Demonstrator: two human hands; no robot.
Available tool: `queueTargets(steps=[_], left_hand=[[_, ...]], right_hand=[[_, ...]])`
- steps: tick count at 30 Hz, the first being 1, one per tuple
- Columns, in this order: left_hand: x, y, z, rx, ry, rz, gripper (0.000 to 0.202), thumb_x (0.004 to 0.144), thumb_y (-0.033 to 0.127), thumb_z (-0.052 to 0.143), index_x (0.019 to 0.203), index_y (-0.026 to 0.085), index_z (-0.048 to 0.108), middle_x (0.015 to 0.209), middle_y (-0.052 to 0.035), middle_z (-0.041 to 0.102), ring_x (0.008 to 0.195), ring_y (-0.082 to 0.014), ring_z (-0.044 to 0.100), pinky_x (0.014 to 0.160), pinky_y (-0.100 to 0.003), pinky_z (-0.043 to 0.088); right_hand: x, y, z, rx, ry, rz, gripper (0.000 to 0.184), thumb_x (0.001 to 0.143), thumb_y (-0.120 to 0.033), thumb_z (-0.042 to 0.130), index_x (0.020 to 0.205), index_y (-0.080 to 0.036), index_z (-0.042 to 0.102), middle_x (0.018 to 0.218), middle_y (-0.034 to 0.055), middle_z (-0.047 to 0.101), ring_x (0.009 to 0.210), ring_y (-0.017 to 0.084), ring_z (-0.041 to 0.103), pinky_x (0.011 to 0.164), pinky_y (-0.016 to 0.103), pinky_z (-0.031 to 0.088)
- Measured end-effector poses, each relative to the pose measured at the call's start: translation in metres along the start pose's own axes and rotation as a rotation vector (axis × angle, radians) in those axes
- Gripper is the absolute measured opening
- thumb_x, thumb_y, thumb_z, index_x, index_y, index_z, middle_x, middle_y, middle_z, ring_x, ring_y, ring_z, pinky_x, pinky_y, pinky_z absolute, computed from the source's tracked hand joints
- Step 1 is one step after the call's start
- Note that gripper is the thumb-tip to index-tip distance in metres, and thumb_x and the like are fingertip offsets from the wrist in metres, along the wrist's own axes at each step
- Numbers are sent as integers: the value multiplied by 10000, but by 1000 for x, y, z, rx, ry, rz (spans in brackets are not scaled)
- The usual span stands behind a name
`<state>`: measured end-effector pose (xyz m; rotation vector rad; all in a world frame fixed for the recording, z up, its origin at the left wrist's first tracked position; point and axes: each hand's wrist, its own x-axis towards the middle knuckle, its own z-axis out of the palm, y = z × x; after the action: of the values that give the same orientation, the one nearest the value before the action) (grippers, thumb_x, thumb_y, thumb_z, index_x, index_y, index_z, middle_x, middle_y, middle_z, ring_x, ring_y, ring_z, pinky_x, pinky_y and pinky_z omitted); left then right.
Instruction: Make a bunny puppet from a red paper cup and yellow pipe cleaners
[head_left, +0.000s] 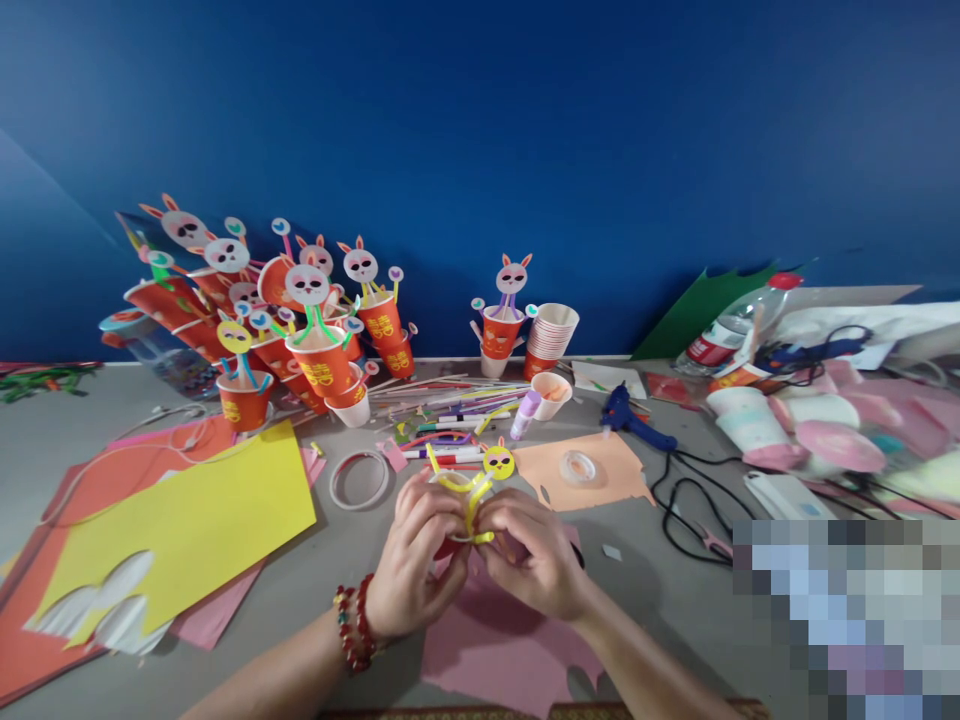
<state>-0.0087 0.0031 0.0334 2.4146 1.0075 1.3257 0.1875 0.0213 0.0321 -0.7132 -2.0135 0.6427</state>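
My left hand (420, 560), with beaded bracelets at the wrist, is closed round a paper cup (453, 480), mostly hidden by my fingers. Yellow straws (474, 508) stick out from the cup. A small yellow paper rabbit face (499, 462) stands upright at their top. My right hand (536, 555) is closed at the cup's right side, its fingers pinching by a yellow straw end; the exact grip is partly hidden. Below both hands lies a pink paper sheet (495, 640).
Red cups with rabbit faces (319, 365) crowd the back left. Stacked cups (551, 340), a purple glue stick (525, 415) and a blue glue gun (634, 420) lie beyond my hands. A tape roll (360, 478) and yellow paper (225, 510) are left; a bottle (739, 325) leans right.
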Motion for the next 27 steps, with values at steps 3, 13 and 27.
queueTargets(steps=[3,13,27], left_hand=[[-1,-1,0,-1,-2,-4,248,781,44,556,980,193,557,983,-78,642,979,-244,597,1087,-590,364],[-2,-1,1,-16,-7,-5,261,781,35,557,990,191,553,987,-79,637,970,-238,591,1090,-599,353],[-1,-1,0,-19,-11,-6,253,787,33,557,986,189,548,992,-82,631,982,-238,586,1094,-595,349]], right_hand=[[0,0,0,5,0,-1,140,849,-119,594,933,-232,599,870,64,696,798,228,635,723,360,532],[-1,2,1,12,8,8,141,840,-118,596,926,-230,601,871,68,688,797,230,636,713,361,535],[-2,3,2,31,3,25,173,822,-90,604,924,-230,587,868,59,679,803,224,622,718,350,516]])
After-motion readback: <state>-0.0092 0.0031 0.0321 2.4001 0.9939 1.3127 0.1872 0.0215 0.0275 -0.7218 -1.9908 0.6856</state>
